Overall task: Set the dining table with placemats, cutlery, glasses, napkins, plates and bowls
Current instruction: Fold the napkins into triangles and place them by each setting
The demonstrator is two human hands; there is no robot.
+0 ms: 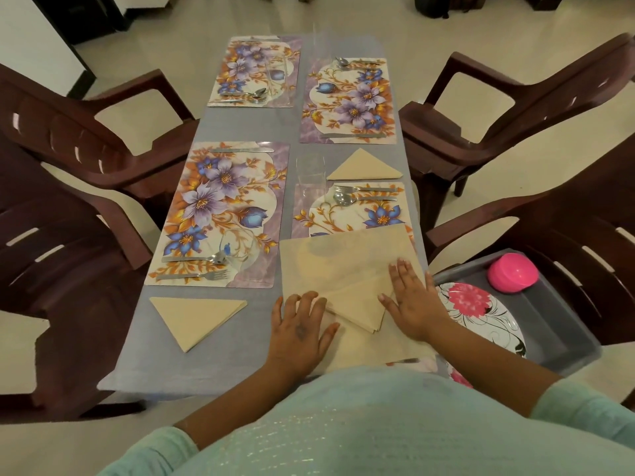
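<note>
A beige napkin (340,266) lies unfolded over the near right floral placemat (378,214), one corner folded over. My left hand (300,324) presses flat on its near left part, and my right hand (412,302) lies flat on the folded part. Two napkins folded into triangles lie on the table: one at near left (197,316), one at mid right (364,166). Three more floral placemats (220,214) (256,72) (348,101) carry forks, spoons and knives. A clear glass (311,175) stands beside the near right placemat.
Dark brown plastic chairs (86,139) (515,108) flank the grey table (240,128). On my right, a grey tray (549,314) holds a flowered plate (481,310) and a pink bowl (512,272). More clear glasses stand on the left placemats, faint to see.
</note>
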